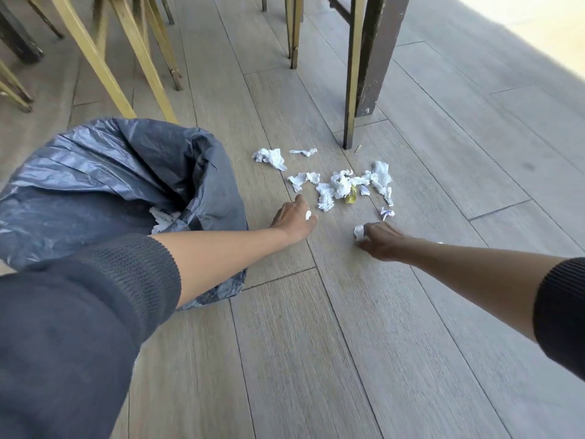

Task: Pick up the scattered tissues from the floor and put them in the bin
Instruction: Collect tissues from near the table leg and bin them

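Several crumpled white tissues lie scattered on the wooden floor ahead of me, with a small yellow scrap among them. The bin, lined with a dark grey plastic bag, stands at the left; a few tissues lie inside it. My left hand is low over the floor just right of the bin, fingers closed on a small white tissue piece. My right hand is on the floor near the scatter, fingers closed around another tissue wad.
A dark table leg with a gold-painted edge stands just beyond the tissues. Gold chair legs crowd the far left behind the bin, and another stands at the far centre. Bright sunlit floor lies at the far right.
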